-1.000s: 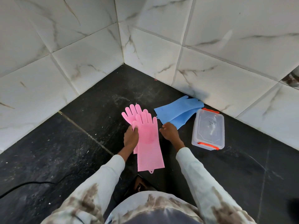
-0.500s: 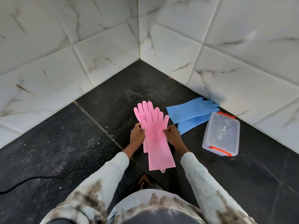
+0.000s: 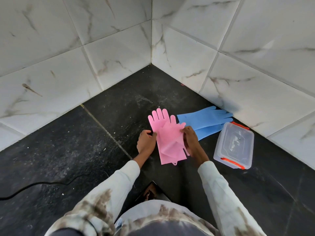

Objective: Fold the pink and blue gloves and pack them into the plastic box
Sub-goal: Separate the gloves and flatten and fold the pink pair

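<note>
Two pink gloves (image 3: 167, 138) lie stacked on the dark floor in front of me. The upper one is doubled over, its finger end turned back toward the cuff. My right hand (image 3: 191, 143) grips that folded part along its right edge. My left hand (image 3: 146, 144) pinches the left edge of the pink gloves. The blue gloves (image 3: 204, 120) lie flat just to the right, fingers pointing at the wall. A clear plastic box (image 3: 234, 145) with orange clips stands closed, to the right of my right hand.
White marble-tiled walls (image 3: 119, 48) meet in a corner just behind the gloves. A black cable (image 3: 34, 185) runs across the floor at the lower left. My knees and a dark object (image 3: 151, 193) are directly below the gloves.
The upper pink glove, flat before, now has its finger end folded back toward the cuff. My right hand has moved down onto the fold. The camera has shifted closer.
</note>
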Available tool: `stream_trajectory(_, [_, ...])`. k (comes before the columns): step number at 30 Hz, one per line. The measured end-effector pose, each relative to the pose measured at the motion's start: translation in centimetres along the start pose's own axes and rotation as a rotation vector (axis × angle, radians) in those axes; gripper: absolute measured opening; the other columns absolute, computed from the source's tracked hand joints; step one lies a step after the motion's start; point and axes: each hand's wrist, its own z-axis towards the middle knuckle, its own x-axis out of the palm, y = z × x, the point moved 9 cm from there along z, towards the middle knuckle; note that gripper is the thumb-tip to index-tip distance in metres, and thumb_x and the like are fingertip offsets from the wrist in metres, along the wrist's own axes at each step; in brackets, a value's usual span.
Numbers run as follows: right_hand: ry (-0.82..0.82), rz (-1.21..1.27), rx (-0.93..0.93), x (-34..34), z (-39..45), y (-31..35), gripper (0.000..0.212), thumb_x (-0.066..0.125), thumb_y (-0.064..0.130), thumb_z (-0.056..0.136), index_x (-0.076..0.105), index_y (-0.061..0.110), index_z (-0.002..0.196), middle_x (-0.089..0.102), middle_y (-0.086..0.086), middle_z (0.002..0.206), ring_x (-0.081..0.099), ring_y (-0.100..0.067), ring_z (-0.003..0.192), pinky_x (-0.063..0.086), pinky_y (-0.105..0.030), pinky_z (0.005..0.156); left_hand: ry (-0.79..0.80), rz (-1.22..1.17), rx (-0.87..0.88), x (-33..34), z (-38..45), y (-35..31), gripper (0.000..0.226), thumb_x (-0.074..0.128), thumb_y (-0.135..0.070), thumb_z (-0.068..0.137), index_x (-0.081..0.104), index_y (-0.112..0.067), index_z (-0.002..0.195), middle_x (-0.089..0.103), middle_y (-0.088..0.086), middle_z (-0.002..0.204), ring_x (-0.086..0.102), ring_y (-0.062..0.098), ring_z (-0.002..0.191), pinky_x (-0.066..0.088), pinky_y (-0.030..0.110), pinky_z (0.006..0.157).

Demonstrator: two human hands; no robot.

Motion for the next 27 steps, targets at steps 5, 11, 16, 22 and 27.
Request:
stream_trajectory(5, [-0.032,0.021,-0.018,-0.9,0.0,0.7,0.020,0.049,0.035,0.106,0.047,0.016,0.114,0.058,-0.013,0.120,0.057,-0.030,0.112,0.050,-0.041,0.092,0.090,0.064,-0.038,0.3,0.1,-0.1,0.055,0.067,-0.042,0.105,0.053,-0.016,0.151,0.073,0.009,0.134,0.076,0.029,0.117,0.063,0.046,0.104])
stream_trajectory(11, [-0.069,-0.019,0.010,-3.3,-1.2,0.2,0.046,0.044,0.043,0.110,0.039,0.010,0.142,0.059,-0.019,0.136,0.065,-0.031,0.111,0.057,-0.040,0.087,0.076,0.189,0.020,1.9,0.2,-1.7,0.039,0.070,-0.028,0.103,0.063,-0.009,0.137,0.073,0.011,0.131,0.075,0.028,0.117,0.063,0.044,0.101])
stream_trajectory(16, [-0.072,-0.071,0.026,-3.6,-1.7,0.4,0.035,0.042,0.046,0.111,0.036,0.026,0.139,0.058,-0.012,0.132,0.065,-0.027,0.108,0.058,-0.036,0.084,0.026,0.116,0.016,0.3,0.7,-1.5,0.021,0.070,-0.020,0.102,0.071,-0.006,0.117,0.077,0.012,0.120,0.077,0.029,0.111,0.064,0.042,0.098])
stream_trajectory(22, [0.006,-0.215,-0.043,-0.8,-1.4,1.9,0.030,0.043,0.037,0.112,0.035,0.033,0.141,0.057,-0.011,0.136,0.064,-0.025,0.103,0.054,-0.031,0.074,-0.108,-0.008,-0.046,-4.6,1.1,2.6,0.020,0.062,-0.011,0.100,0.064,-0.005,0.118,0.076,0.015,0.111,0.076,0.031,0.103,0.066,0.048,0.094])
stream_trajectory(27, [0.101,-0.183,-0.129,1.7,-1.2,3.5,0.029,0.046,0.035,0.111,0.042,0.040,0.140,0.056,-0.010,0.140,0.061,-0.035,0.121,0.056,-0.052,0.104,-0.125,-0.044,-0.087,-8.6,1.5,7.4,0.021,0.057,-0.007,0.101,0.062,-0.001,0.120,0.076,0.020,0.109,0.081,0.038,0.093,0.067,0.053,0.090])
